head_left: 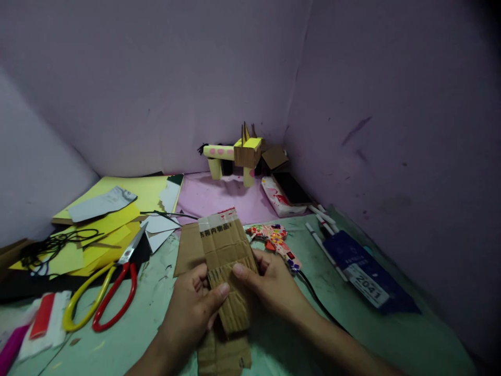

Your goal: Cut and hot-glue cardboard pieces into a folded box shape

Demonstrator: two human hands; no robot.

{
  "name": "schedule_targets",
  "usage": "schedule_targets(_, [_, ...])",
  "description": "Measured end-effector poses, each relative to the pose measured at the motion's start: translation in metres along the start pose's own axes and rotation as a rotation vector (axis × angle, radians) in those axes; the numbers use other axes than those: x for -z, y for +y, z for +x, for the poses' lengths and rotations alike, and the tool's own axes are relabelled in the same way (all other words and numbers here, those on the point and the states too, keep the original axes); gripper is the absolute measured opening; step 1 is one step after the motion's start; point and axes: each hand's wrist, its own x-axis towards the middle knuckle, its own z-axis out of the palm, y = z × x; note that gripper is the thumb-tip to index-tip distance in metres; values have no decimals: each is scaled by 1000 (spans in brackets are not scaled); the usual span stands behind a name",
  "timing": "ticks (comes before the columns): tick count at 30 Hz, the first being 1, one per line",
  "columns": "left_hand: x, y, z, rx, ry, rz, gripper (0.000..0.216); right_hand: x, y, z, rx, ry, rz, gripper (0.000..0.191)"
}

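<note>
A long piece of brown cardboard (223, 248), printed with dark characters near its far end, is held over the table by both hands. My left hand (195, 300) grips its left edge, thumb on top. On the opposite edge my right hand (270, 279) also has its thumb pressed on the upper face. The near part looks creased and ridged, and the fingers underneath are hidden. Behind and below lie another flat cardboard piece (188, 248) and a cardboard strip (223, 355). Just past my right hand rests a flower-patterned glue gun (276, 237) with a black cord.
Scissors (125, 266) with yellow and red handles lie left, beside yellow paper (113, 235) and black string (58, 248). A cardboard animal model (230, 151) stands at the back. Right are a phone (291, 189), a tissue pack (277, 196), white sticks (324, 250) and a blue packet (368, 277).
</note>
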Motion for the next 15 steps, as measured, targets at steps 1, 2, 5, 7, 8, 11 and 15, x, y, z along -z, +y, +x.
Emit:
schedule_targets(1, [1, -1, -1, -12, -17, -21, 42, -2, 2, 2, -2, 7, 12, 35])
schedule_targets(2, [2, -2, -1, -20, -25, -30, 41, -2, 6, 2, -7, 8, 33, 36])
schedule_targets(5, [2, -1, -4, -13, 0, 28, 42, -1, 16, -1, -37, -17, 144, 37])
schedule_targets(7, [1, -1, -6, -22, 37, 84, 45, 0, 19, -5, -69, -52, 221, 34])
schedule_targets(8, [1, -1, -6, -28, 45, 98, 46, 0, 20, -7, -84, -71, 248, 34])
schedule_targets(11, [0, 0, -6, -14, 40, 82, 45, 1, 17, -10, -101, -99, 267, 32])
schedule_targets(15, [-1, 2, -4, 32, -18, -21, 45, 3, 11, -8, -45, -106, 256, 29])
